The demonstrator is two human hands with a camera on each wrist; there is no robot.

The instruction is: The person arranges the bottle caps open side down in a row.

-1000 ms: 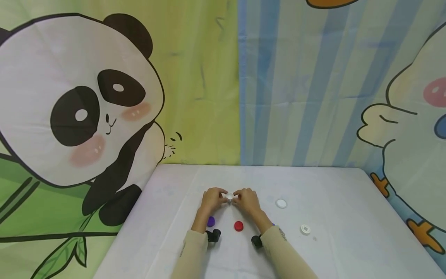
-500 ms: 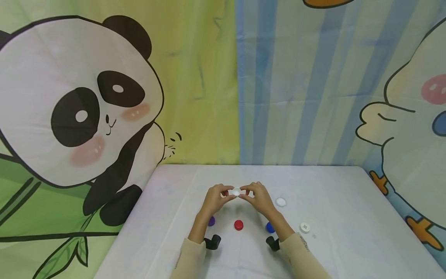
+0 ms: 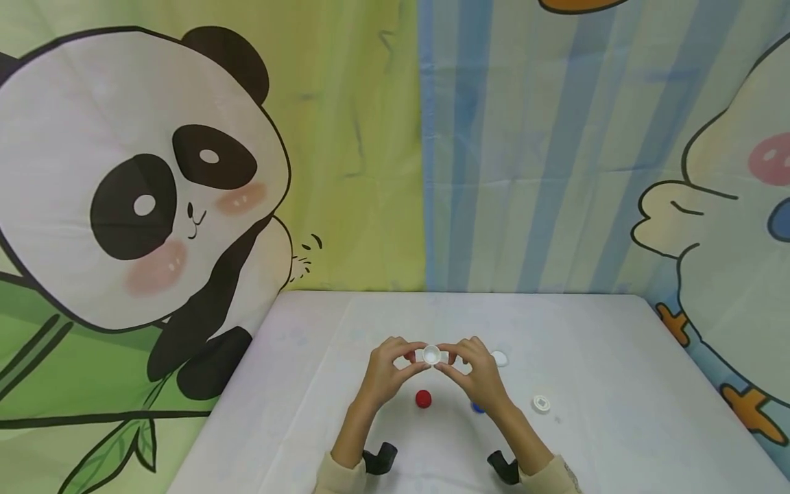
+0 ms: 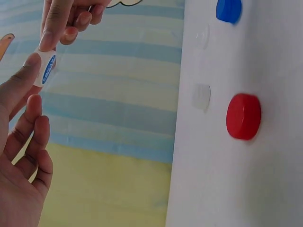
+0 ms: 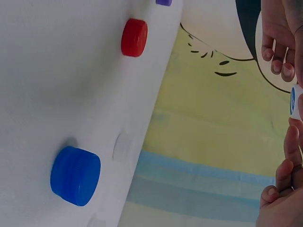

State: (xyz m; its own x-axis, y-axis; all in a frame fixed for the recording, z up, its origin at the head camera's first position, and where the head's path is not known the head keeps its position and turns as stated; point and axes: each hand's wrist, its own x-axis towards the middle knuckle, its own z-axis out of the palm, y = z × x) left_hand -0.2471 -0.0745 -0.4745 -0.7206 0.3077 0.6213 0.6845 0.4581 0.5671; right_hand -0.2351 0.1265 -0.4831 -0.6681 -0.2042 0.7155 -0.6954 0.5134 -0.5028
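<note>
A small white bottle cap (image 3: pixel 431 355) is held up between both hands over the table, its hollow side toward the head camera. Blue printing shows on the cap (image 4: pixel 48 69) in the left wrist view. My left hand (image 3: pixel 384 374) pinches its left side between thumb and index finger, the other fingers loosely bent. From the right, my right hand (image 3: pixel 483 377) pinches it the same way, thumb below and index finger above. At the right wrist view's edge, fingers partly cover the cap (image 5: pixel 295 101).
On the white table (image 3: pixel 617 357) sit a red cap (image 3: pixel 423 398) and a blue cap (image 3: pixel 478 408), partly behind the right wrist. A white disc (image 3: pixel 500 358) and a white ring-like cap (image 3: pixel 541 404) lie to the right. A purple cap (image 5: pixel 164 2) is hidden in the head view.
Both hands have carried the white cap up from the table and to the right, closer to the head camera. The cap's hollow now shows. The left arm now covers the purple cap.
</note>
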